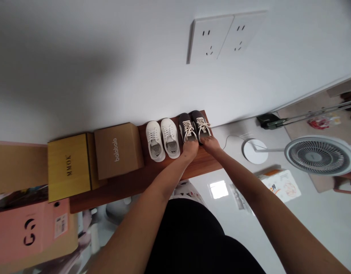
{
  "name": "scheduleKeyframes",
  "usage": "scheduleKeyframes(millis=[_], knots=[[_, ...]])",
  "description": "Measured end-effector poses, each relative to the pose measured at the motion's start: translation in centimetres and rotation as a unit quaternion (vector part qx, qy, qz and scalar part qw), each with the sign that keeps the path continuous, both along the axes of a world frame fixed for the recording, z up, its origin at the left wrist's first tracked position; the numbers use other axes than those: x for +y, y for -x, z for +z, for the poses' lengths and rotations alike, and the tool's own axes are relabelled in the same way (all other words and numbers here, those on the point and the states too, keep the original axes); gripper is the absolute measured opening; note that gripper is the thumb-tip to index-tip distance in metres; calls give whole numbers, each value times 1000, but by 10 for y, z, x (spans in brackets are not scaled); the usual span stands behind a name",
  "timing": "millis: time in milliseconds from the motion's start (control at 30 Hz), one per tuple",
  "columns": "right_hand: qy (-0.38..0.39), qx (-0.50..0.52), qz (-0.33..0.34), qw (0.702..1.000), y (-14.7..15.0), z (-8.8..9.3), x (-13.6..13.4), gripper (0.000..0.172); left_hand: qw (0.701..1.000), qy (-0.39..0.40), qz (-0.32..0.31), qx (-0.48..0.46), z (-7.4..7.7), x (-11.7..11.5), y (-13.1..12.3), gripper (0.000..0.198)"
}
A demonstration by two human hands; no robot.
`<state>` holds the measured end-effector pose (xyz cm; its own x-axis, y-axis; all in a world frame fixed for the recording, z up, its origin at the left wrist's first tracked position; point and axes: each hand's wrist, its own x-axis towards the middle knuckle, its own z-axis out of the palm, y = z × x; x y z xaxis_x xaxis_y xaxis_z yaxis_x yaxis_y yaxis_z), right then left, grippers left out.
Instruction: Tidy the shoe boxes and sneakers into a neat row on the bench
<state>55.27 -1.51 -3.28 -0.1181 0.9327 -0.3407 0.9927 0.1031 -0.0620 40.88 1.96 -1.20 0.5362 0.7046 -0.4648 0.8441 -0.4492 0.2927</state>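
Observation:
A pair of dark sneakers with cream laces stands side by side near the right end of a reddish-brown wooden shelf (152, 175), toes toward the wall. My left hand (190, 149) is closed on the heel of the left dark sneaker (187, 125). The heel of the right dark sneaker (201, 122) is in my right hand (210, 144), its fingers closed too. Both hands hide the heels. Just left of them, a white left sneaker (154, 139) and a white right sneaker (170, 137) sit together on the shelf.
A brown shoebox (118, 152) and a yellow shoebox (69, 167) stand farther left on the shelf. A pink box (29, 232) is below them. Right of the shelf, a white standing fan (313, 155) and a white printed package (283, 186) are on the floor. Wall sockets (226, 36) are above.

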Motion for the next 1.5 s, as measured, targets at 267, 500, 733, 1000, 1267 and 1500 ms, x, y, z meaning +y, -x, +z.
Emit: scheduleKeyframes(millis=[267, 500, 733, 1000, 1267, 1500], knots=[[-12, 3, -8, 1000, 4, -4, -1, 27, 1000, -7, 4, -11, -8, -3, -2, 35], [-29, -25, -28, 999, 17, 11, -2, 28, 999, -31, -12, -11, 8, -6, -1, 28], [-124, -8, -64, 990, 42, 55, -12, 24, 994, -72, -2, -87, 59, -17, 29, 30], [-77, 321, -179, 927, 135, 47, -81, 29, 930, 58, 273, -240, 55, -99, 226, 26], [279, 613, -455, 583, 322, -11, -110, 44, 375, 96, 830, -401, 20, -124, 472, 13], [123, 707, -589, 373, 425, -12, -40, 41, 286, 108, 831, -465, 21, -68, 547, 15]])
